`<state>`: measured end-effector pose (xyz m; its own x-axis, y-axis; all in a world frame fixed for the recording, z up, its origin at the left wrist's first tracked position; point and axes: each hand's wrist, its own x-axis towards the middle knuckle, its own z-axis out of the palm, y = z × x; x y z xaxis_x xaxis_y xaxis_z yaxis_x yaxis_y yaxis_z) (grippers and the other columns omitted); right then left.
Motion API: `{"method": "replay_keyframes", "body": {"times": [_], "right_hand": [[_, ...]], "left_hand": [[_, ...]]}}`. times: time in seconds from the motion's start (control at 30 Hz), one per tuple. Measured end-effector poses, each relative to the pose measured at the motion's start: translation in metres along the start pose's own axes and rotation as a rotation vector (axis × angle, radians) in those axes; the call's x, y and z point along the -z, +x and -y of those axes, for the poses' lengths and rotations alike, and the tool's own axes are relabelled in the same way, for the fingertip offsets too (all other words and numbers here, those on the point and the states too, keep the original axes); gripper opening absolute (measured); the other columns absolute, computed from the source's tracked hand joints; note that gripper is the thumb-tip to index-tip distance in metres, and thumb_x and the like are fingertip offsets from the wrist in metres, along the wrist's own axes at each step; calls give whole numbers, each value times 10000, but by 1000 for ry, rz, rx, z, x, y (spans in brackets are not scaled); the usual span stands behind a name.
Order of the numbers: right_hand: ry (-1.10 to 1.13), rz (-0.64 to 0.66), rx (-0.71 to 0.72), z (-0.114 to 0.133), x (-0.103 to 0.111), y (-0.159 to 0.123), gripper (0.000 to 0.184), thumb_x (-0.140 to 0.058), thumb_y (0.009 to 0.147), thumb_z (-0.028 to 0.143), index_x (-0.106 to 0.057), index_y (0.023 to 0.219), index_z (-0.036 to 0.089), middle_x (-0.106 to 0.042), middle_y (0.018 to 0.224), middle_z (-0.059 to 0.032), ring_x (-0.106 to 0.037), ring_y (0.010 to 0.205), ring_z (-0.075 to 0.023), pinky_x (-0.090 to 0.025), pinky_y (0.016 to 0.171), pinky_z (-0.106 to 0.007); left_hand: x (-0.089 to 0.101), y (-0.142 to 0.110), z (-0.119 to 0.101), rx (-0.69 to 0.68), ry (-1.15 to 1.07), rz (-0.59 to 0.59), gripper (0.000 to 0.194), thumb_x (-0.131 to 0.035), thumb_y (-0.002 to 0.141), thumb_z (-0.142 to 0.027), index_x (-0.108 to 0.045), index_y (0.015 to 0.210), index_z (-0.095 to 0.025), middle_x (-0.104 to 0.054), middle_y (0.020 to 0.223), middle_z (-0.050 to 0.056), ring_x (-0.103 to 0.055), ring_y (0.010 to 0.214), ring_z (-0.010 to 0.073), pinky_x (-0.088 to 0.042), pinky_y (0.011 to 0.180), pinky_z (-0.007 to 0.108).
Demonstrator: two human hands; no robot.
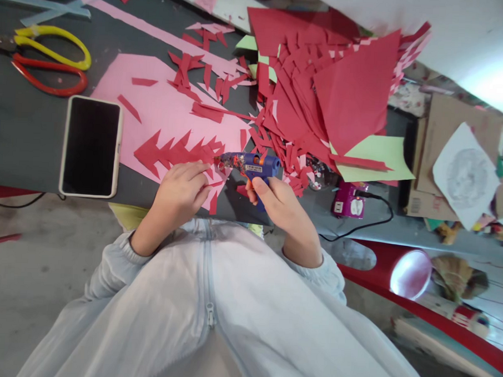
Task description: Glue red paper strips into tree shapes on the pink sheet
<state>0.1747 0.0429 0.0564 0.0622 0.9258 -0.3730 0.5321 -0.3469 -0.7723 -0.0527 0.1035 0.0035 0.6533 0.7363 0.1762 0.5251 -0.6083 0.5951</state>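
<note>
In the head view my right hand point(278, 203) is closed round the handle of a blue hot glue gun point(261, 165). Its nozzle points left, close to the fingertips of my left hand point(182, 188). Those fingers are bent and pressed together at the right part of a row of overlapping red paper pieces point(153, 153), which has a jagged, arrow-like outline; the exact fingertip contact is partly hidden. Under the row lies a pink paper sheet point(110, 82), with a few loose red slips point(144, 82) on top.
Yellow-and-red-handled scissors point(51, 82) and a phone point(90, 147) lie at left, near clear glue sticks point(46, 4). Red paper sheets and scraps point(351, 87) are heaped at back right. A purple power box point(350, 201) with a black cable and a cardboard box point(436, 146) stand at right.
</note>
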Motion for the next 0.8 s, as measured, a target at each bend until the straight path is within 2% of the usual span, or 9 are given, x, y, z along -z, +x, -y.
{"method": "replay_keyframes", "body": {"times": [0.2, 0.43, 0.53, 0.67, 0.8], "right_hand": [[34, 12, 19, 1, 2, -2, 591, -410, 948, 723, -554, 680, 216, -651, 725, -39, -593, 699, -162, -439, 690, -312], [175, -24, 25, 6, 13, -9, 586, -493, 885, 768, -546, 678, 222, -583, 606, -4, -494, 533, -127, -382, 530, -290], [209, -79, 82, 5, 16, -12, 573, -527, 882, 747, -530, 650, 223, -573, 581, 2, -486, 510, -122, -375, 508, -285], [193, -198, 168, -3, 20, -21, 484, -547, 926, 633, -536, 669, 223, -575, 593, 9, -475, 488, -119, -374, 496, -287], [-49, -389, 199, -14, 28, -36, 338, -584, 922, 482, -551, 705, 226, -547, 586, 25, -467, 519, -132, -372, 509, -286]], "left_hand": [[1, 1, -1, 27, 10, 30, 180, -525, 960, -270, -662, 874, -192, -715, 1269, 129, -647, 1204, 298, -515, 998, 481], [-1, 2, 3, 26, -20, 21, 159, -545, 952, -278, -666, 894, -193, -722, 1252, 126, -650, 1206, 292, -513, 1008, 475], [-1, 2, 4, 19, -13, 9, 171, -539, 959, -285, -671, 920, -185, -724, 1241, 131, -653, 1201, 288, -518, 1001, 466], [1, 2, 4, 28, -17, -17, 181, -524, 968, -282, -668, 918, -184, -730, 1202, 125, -665, 1176, 271, -531, 987, 435], [5, 3, 4, 36, -19, -2, 187, -516, 973, -297, -665, 941, -187, -733, 1113, 107, -677, 1132, 258, -545, 944, 400]]}}
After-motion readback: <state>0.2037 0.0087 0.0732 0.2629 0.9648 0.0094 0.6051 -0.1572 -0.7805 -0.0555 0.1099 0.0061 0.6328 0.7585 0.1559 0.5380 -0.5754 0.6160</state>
